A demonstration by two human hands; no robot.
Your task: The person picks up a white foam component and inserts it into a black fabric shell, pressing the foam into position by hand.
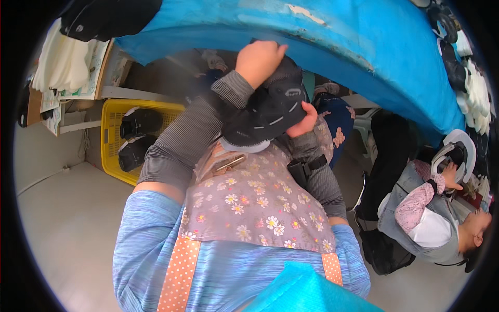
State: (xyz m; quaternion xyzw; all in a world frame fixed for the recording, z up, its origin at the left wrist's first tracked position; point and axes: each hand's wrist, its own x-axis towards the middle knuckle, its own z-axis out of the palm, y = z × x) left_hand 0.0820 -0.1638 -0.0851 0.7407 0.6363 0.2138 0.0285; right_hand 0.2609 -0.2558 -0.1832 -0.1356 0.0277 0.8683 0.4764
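Observation:
A black padded fabric piece, shaped like a shoe upper or boot liner, is held over my lap. It has short light dashes along its side, a small light emblem and a pale edge at its near end. My left hand is closed at its far end, knuckles up, with the fingertips hidden. At its right side, my right hand grips the edge, thumb on top and the other fingers mostly out of sight. A floral apron covers my lap beneath the piece.
Ahead stretches a blue-covered table, a black item at its left end. A yellow crate holds black padded pieces. White pieces are stacked at far left. At right, another person handles a white, black-lined curved piece.

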